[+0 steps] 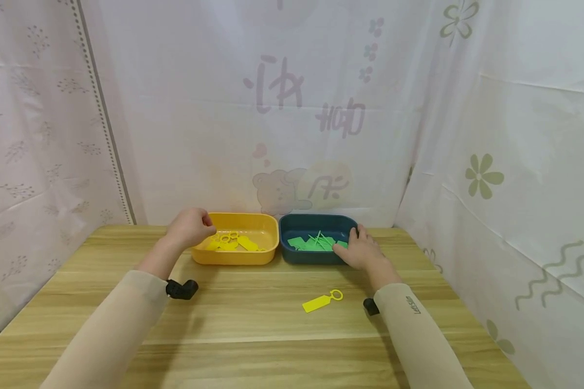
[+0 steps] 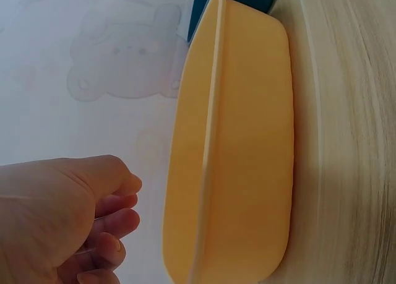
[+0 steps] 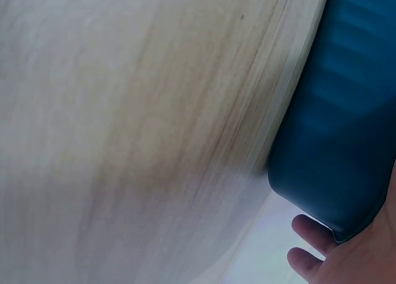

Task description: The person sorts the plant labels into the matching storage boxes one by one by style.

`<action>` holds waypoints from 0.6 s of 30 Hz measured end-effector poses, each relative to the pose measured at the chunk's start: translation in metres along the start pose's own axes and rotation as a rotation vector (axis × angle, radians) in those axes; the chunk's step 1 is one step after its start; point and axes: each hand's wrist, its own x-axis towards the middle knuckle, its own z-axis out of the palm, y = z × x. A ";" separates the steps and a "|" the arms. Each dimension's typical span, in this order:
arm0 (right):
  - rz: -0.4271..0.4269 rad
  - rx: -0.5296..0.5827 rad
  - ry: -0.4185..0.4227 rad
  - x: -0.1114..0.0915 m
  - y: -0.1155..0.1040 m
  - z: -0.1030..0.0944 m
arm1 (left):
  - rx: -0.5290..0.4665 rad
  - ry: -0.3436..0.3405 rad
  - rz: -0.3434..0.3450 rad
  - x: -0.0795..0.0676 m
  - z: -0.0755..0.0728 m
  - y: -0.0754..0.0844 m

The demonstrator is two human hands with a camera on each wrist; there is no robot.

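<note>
My left hand [image 1: 191, 228] hovers at the left end of a yellow bin [image 1: 233, 258], its fingers loosely curled. In the left wrist view the fingertips [image 2: 127, 221] stand apart from the bin wall, and nothing shows between them. Yellow plastic tags with rings [image 1: 230, 241] lie inside that bin. My right hand [image 1: 362, 249] holds the right end of a dark blue bin [image 1: 306, 257], with its thumb over the front rim and fingers [image 3: 312, 234] past the far corner. Flat green pieces and thin green sticks [image 1: 313, 243] lie in the blue bin.
A single yellow ring tag [image 1: 323, 301] lies on the wooden table [image 1: 253, 335] in front of the blue bin. The bins stand side by side near the back edge. White printed curtains [image 1: 199, 108] hang behind and on both sides.
</note>
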 end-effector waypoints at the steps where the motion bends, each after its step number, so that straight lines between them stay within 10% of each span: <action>1: 0.000 0.001 0.001 0.000 0.000 0.000 | 0.001 -0.001 0.003 0.000 0.001 0.001; 18: -0.003 -0.006 -0.004 0.001 0.001 0.001 | 0.018 -0.014 0.106 -0.001 0.021 0.042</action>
